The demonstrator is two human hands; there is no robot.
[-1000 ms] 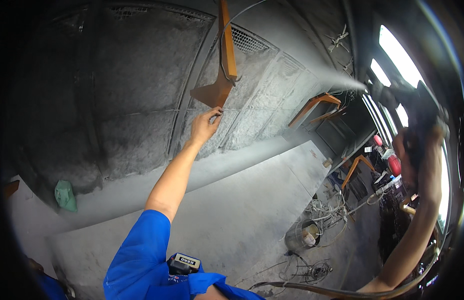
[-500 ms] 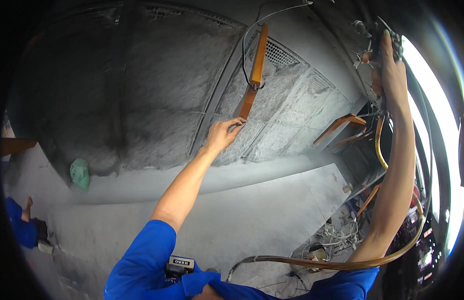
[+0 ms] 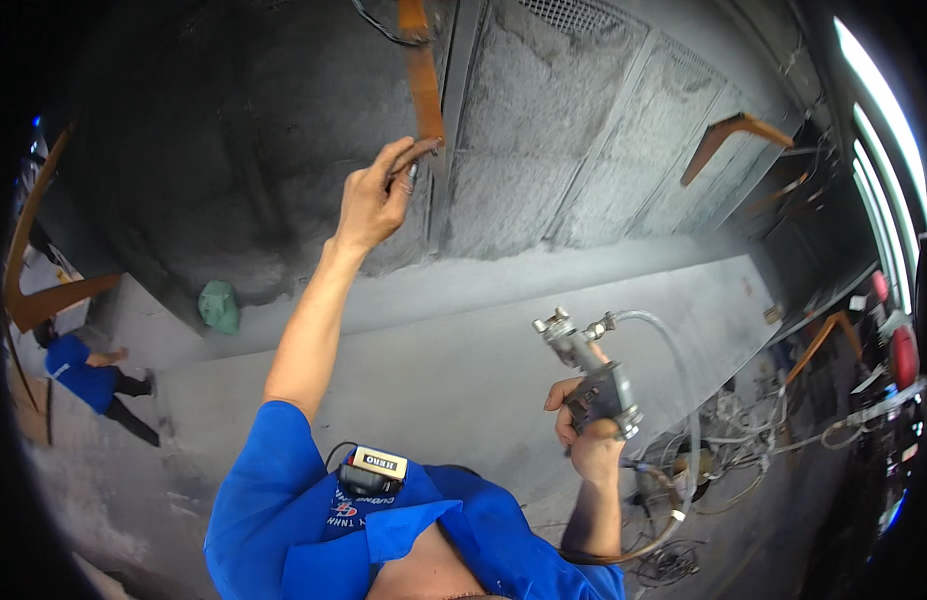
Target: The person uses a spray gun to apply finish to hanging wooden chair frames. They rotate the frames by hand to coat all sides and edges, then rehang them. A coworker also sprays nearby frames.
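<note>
Our left hand pinches the hanging wooden part low, seemingly for steadiness; our right hand grips the spray gun.

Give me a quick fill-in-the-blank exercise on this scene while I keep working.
1. The left hand is raised to the ______ end of the hanging orange-brown piece.
2. In this view, the spray gun held by the right hand appears to the ______ of that piece.
3. The bundle near the foot of the wall is ______ in colour.
4. The co-worker at the picture's left wears a ______ shirt.

Missing words: lower; right; green; blue.
</note>
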